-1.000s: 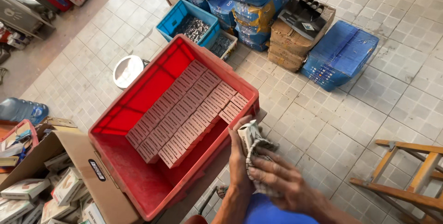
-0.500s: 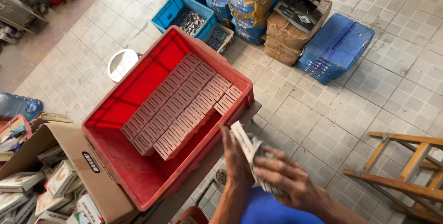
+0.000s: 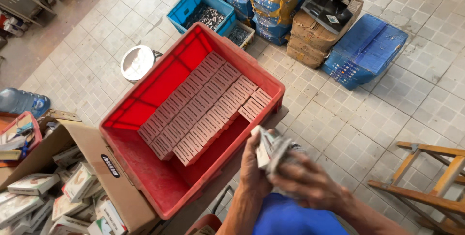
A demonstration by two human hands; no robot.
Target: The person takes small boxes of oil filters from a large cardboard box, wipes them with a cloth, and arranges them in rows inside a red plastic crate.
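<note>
Grey-white small box [image 3: 264, 149] upright, long axis vertical, both hands' grip clamped on it: left hand [image 3: 253, 167], right hand [image 3: 310, 181], beside red crate [image 3: 145, 167]

We count one red crate [image 3: 145, 167] at the centre of the frame, holding three long rows of pink boxes [image 3: 203, 106] plus a short fourth row at its right end; the boxes are too many and too small to number. Two hands [image 3: 290, 177], lower right, share one packet [image 3: 269, 150]. One blue bin [image 3: 186, 7] sits at the top, one white lid [image 3: 137, 62] left of it, one water bottle [image 3: 22, 102] at the left edge, one wooden ladder [image 3: 426, 181] at the right edge.
</note>
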